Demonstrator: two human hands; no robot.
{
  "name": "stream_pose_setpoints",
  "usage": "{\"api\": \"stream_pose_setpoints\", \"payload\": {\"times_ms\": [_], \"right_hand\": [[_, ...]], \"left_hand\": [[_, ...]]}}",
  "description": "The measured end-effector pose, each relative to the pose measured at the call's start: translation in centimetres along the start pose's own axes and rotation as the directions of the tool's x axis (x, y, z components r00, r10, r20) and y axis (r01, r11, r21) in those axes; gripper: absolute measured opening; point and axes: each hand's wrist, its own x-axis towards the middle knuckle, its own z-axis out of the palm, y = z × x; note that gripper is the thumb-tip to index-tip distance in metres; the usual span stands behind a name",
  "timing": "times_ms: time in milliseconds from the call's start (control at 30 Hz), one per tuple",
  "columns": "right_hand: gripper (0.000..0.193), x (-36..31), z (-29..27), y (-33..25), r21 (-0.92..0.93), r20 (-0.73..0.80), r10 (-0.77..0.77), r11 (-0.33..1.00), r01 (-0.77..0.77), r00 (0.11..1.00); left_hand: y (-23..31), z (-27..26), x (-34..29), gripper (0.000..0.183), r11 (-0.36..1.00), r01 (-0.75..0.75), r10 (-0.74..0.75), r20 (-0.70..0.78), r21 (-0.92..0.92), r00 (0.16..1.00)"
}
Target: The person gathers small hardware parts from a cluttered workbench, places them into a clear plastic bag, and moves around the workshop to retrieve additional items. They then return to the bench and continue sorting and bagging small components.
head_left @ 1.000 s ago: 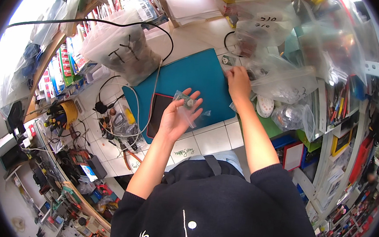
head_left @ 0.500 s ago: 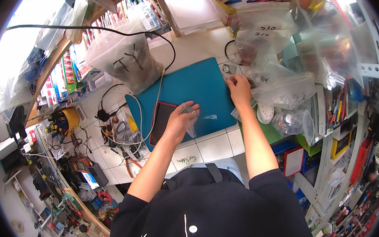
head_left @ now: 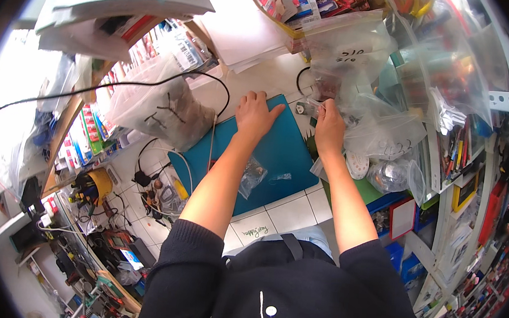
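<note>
The left forearm (head_left: 220,177) is slanting across the teal mat (head_left: 285,143), and the left hand (head_left: 258,117) is lying palm down over its far edge, fingers loosely spread, thumb standing out to the right. The right hand (head_left: 330,129) is reaching just past the mat's right edge, fingers curled, tips meeting at thin clear plastic (head_left: 312,107); with the blur there, I cannot tell whether they are pinching it. A crumpled clear bag (head_left: 253,177) is lying on the smooth mat beside the left forearm, a smaller crinkled scrap (head_left: 281,176) near it. Glossy white tiles (head_left: 286,210) are showing along the near side, and a bulging frosted bag (head_left: 146,104) is leaning beyond the mat's left side
</note>
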Motion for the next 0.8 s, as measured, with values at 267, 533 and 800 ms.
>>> {"api": "stream_pose_setpoints", "payload": {"times_ms": [267, 533, 800], "right_hand": [[0.019, -4.7, -4.0, -3.8, 0.333, 0.387, -0.272, 0.932, 0.142, 0.881], [0.022, 0.9, 1.6, 0.1, -0.244, 0.252, 0.035, 0.969, 0.028, 0.967], [0.011, -4.1, 0.0, -3.3, 0.030, 0.256, -0.194, 0.981, 0.193, 0.947]], "left_hand": [[0.1, -0.5, 0.8, 0.032, 0.757, 0.071, -0.119, -0.030, -0.650, 0.992], [-3.5, -2.3, -9.8, 0.024, 0.913, -0.186, 0.139, -0.151, -0.362, 0.979], [-4.0, -2.2, -15.0, 0.029, 0.865, 0.010, -0.058, -0.080, -0.501, 0.995]]}}
